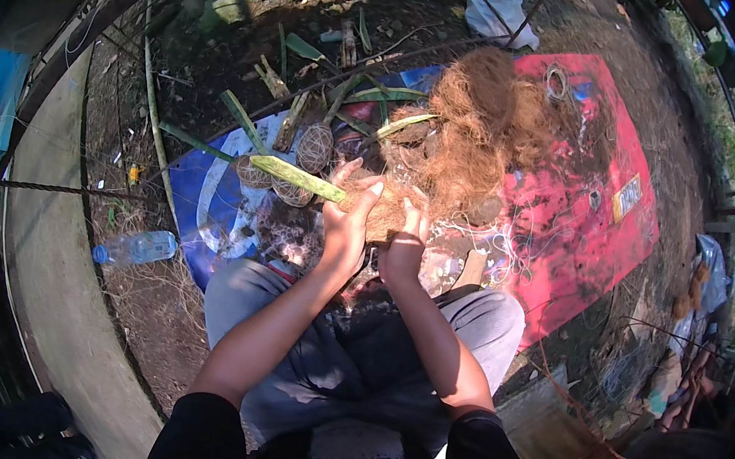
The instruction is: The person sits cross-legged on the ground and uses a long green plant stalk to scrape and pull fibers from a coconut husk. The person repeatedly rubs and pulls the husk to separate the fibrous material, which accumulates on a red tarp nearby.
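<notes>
Between my two hands is a bundle of brown coconut-like fibre (381, 216), held above my lap. My left hand (350, 217) grips its left side, thumb on top. On the other side my right hand (409, 234) wraps it, thumb up. A cut green stalk (295, 176) juts out leftward from the bundle; its inner end is hidden by my hand and the fibre. Just beyond lie string-wound fibre balls, one upright (315, 147) and others (254, 172) beside the stalk. A large heap of loose fibre (473, 125) rises ahead to the right.
A red and blue printed sheet (584, 256) covers the ground. Loose white string (510, 247) tangles right of my hands. A plastic bottle (135, 248) lies at left near a concrete ledge (45, 190). More cut stalks (243, 119) lie ahead, and a white plastic bag (499, 1) beyond.
</notes>
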### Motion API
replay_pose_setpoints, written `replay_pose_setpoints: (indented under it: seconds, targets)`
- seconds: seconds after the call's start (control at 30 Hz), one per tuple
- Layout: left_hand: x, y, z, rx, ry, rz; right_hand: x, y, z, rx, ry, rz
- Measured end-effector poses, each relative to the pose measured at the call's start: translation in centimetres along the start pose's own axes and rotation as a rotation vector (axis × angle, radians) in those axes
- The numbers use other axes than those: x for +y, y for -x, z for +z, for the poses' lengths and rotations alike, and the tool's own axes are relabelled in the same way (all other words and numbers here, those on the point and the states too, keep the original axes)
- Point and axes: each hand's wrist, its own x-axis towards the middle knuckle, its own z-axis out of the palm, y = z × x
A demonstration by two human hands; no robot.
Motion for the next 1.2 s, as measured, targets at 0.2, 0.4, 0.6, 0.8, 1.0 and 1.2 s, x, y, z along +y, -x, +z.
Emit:
replay_pose_setpoints:
  seconds: [0.2,0.4,0.6,0.8,1.0,1.2]
  targets:
    - [-0.7,-1.8,-2.4,0.061,0.419,-0.256,-1.0,-1.2,-0.3,-0.381,0.451,-0.919]
    - [-1.4,-0.5,-2.1,0.035,0.271,-0.261,-0.6,-0.3,0.3,-0.022,0.136,-0.229]
    - [-2.2,-0.9,-1.6,0.065,0.081,-0.106,-2.5,-0.3,0.3,-0.138,0.171,-0.094]
    - [-2.3,-1.5,-4.2,-0.078,0.565,-0.421,-1.6,-1.7,0.0,-0.372,0.44,-0.871]
    - [-1.6,-1.4,-1.1,-0.001,-0.177,0.173,1.0,-2.8,-1.6,-0.209,-0.441,0.569]
    - [-2.7,-2.9,-3.6,0.087,0.24,-0.083,1.5,-0.6,0.2,-0.244,-0.019,-0.19]
